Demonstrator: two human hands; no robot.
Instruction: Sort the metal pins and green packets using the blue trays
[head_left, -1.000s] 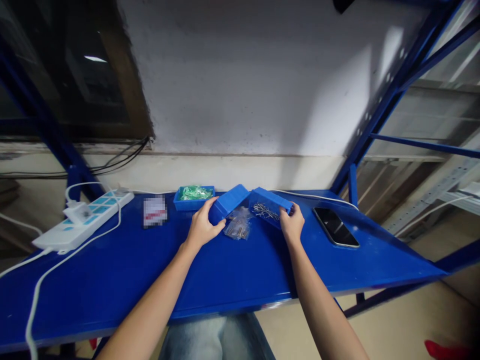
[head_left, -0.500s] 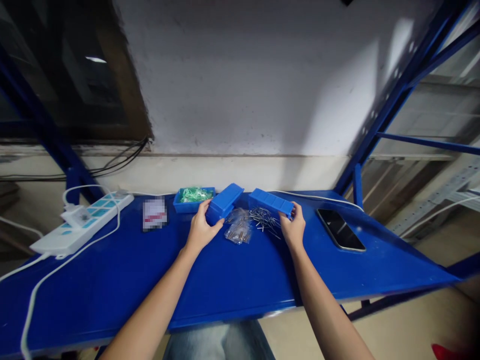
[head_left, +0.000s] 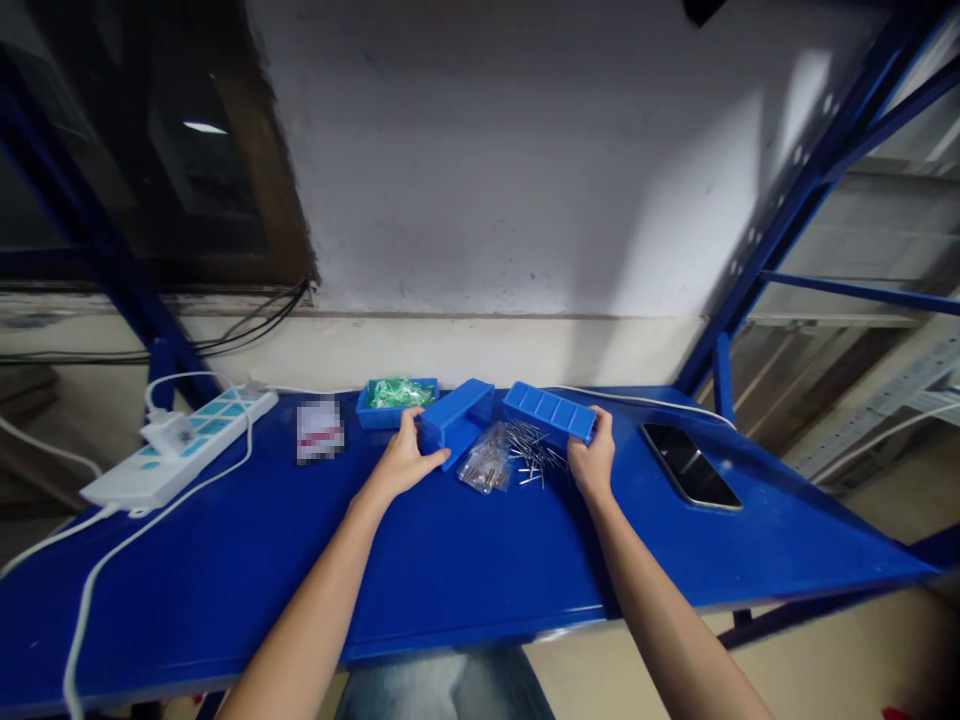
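My left hand (head_left: 397, 462) grips the near end of a small blue plastic bin (head_left: 459, 412), thumb on one side and fingers on the other. That bin is tilted onto its side over the table. In my right hand (head_left: 594, 458) is the right end of a second blue bin (head_left: 546, 408), tilted, with ribs or partitions across its upper face. A loose heap of thin metal pins or nails (head_left: 534, 455) lies just below the right bin. Between the two bins rests a clear plastic bag (head_left: 486, 462) with small metal pieces inside.
Behind my left hand stands a blue bin (head_left: 373, 416) of green and clear packets. A blurred card (head_left: 320, 431) and a white power strip (head_left: 176, 455) with cables lie to the left. A phone (head_left: 691, 466) lies at right on the blue table (head_left: 480, 560).
The bin in my left hand has tipped further onto its side. The right bin has turned slightly and stays in my right hand. The whole view has shifted a little.
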